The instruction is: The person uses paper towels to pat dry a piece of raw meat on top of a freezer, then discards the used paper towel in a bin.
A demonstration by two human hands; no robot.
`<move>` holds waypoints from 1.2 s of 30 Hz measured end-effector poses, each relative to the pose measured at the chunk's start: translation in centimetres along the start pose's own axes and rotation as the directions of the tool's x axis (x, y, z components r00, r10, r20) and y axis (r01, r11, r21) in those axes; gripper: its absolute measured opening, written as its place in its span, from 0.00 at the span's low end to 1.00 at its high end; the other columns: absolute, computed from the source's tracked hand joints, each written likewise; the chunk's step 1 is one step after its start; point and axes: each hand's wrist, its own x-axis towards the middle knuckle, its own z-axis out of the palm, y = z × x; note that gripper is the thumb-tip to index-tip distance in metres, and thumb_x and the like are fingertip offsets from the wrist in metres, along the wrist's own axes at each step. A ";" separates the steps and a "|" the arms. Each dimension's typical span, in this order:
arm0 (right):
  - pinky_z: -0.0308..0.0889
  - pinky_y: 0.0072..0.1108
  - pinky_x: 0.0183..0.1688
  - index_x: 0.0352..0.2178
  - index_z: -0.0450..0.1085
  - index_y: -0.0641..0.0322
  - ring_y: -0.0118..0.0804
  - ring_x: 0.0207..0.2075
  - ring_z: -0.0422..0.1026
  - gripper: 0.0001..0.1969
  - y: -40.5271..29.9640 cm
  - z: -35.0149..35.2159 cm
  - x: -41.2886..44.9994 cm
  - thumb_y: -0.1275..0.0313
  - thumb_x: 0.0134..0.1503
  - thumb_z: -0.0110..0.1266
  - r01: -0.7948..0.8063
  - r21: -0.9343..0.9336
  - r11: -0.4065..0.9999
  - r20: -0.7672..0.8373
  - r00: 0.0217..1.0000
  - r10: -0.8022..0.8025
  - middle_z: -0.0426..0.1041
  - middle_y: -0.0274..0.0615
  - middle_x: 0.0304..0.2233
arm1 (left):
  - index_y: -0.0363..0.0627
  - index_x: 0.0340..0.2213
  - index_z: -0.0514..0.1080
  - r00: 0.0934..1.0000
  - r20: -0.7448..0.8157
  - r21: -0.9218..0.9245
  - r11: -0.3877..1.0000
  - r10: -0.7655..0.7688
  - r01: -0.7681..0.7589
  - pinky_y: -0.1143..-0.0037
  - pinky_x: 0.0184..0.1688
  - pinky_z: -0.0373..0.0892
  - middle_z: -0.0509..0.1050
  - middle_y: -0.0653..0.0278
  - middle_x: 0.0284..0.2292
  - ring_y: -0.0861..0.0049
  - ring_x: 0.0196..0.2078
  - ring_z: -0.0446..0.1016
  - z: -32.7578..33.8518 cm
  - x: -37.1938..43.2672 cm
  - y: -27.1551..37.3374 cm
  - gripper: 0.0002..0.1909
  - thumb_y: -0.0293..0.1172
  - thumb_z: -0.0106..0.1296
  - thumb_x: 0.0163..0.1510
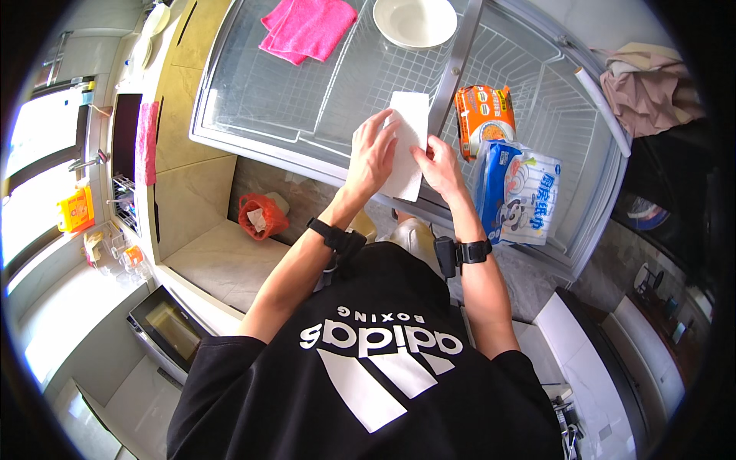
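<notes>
A folded white paper towel [409,141] lies between my two hands, above the glass top of a chest freezer [270,109]. My left hand [372,150] is at its left edge, with slightly spread fingers reaching over the paper. Whether those fingers grip it or only rest on it cannot be told. On the opposite edge, my right hand [441,167] pinches the towel, thumb on top. To the right of that hand sits an orange instant noodle packet [489,118]. A blue and white pack of kitchen paper [520,195] lies against it, nearer to me.
Toward the freezer's far side are a pink cloth [310,26] and a white bowl [415,22]. A metal frame bar [457,63] crosses the glass. On the floor at left stands a bin with a red bag [261,215]. A crumpled beige cloth [650,86] is at far right.
</notes>
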 end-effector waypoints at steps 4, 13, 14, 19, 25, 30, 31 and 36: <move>0.66 0.26 0.28 0.29 0.70 0.70 0.31 0.23 0.71 0.13 0.3 0.1 -0.2 0.67 0.56 0.57 -0.029 0.097 0.995 0.015 1.000 0.028 0.74 0.46 0.22 | 0.36 0.59 0.60 0.978 0.180 0.115 0.985 0.108 -0.130 0.62 0.66 0.51 0.57 0.53 0.64 0.60 0.68 0.53 1.1 0.0 -0.7 0.29 0.31 0.48 0.57; 0.67 0.26 0.28 0.24 0.69 0.70 0.32 0.23 0.72 0.13 0.1 0.3 -1.3 0.69 0.55 0.59 -0.129 0.085 0.988 -0.016 0.991 0.130 0.74 0.44 0.20 | 0.36 0.61 0.57 0.960 0.252 0.178 0.970 0.119 -0.166 0.64 0.69 0.47 0.55 0.52 0.65 0.62 0.68 0.52 1.2 0.2 -0.8 0.32 0.38 0.47 0.59; 0.65 0.25 0.26 0.23 0.69 0.68 0.29 0.21 0.70 0.13 -0.2 0.5 -1.6 0.69 0.55 0.60 -0.106 -0.040 0.994 -0.100 0.990 0.101 0.73 0.42 0.19 | 0.34 0.61 0.57 0.957 0.261 0.210 0.960 0.127 -0.185 0.64 0.69 0.47 0.56 0.51 0.64 0.61 0.68 0.52 1.2 0.3 -0.8 0.33 0.39 0.47 0.58; 0.70 0.36 0.30 0.25 0.71 0.68 0.50 0.25 0.78 0.11 -0.1 1.4 -1.5 0.70 0.55 0.58 -0.120 -0.239 0.963 -0.202 0.977 0.072 0.76 0.55 0.21 | 0.30 0.59 0.59 0.971 0.210 0.251 0.953 0.118 -0.170 0.63 0.69 0.46 0.57 0.47 0.63 0.60 0.68 0.51 2.8 1.3 -0.1 0.34 0.41 0.47 0.58; 0.72 0.34 0.33 0.28 0.73 0.69 0.49 0.27 0.79 0.09 0.5 1.9 -2.0 0.71 0.56 0.56 -0.209 -0.063 0.976 -0.207 0.959 0.192 0.76 0.55 0.22 | 0.29 0.59 0.58 0.962 0.252 0.247 0.954 0.105 -0.169 0.63 0.69 0.46 0.55 0.45 0.64 0.57 0.68 0.50 3.4 1.2 0.0 0.37 0.47 0.45 0.58; 0.72 0.33 0.32 0.28 0.73 0.69 0.49 0.26 0.79 0.08 0.5 2.2 -2.1 0.72 0.56 0.56 -0.205 -0.080 0.976 -0.238 0.954 0.181 0.77 0.54 0.22 | 0.28 0.60 0.57 0.958 0.267 0.232 0.957 0.108 -0.172 0.63 0.69 0.46 0.53 0.44 0.64 0.56 0.69 0.50 3.3 1.1 -0.5 0.39 0.49 0.45 0.57; 0.72 0.33 0.32 0.28 0.74 0.69 0.48 0.26 0.79 0.08 0.4 2.2 -2.0 0.72 0.56 0.56 -0.209 -0.090 0.974 -0.240 0.954 0.182 0.77 0.54 0.22 | 0.27 0.60 0.57 0.959 0.261 0.241 0.955 0.110 -0.175 0.63 0.69 0.45 0.53 0.43 0.64 0.56 0.69 0.50 3.3 1.0 -0.5 0.39 0.49 0.45 0.57; 0.72 0.33 0.32 0.27 0.74 0.69 0.47 0.26 0.79 0.09 0.9 1.7 -1.7 0.71 0.55 0.58 -0.212 -0.070 0.975 -0.232 0.954 0.191 0.77 0.53 0.22 | 0.30 0.60 0.57 0.955 0.277 0.171 0.972 0.109 -0.161 0.63 0.69 0.46 0.51 0.43 0.65 0.54 0.69 0.48 2.9 1.1 -0.9 0.37 0.49 0.43 0.59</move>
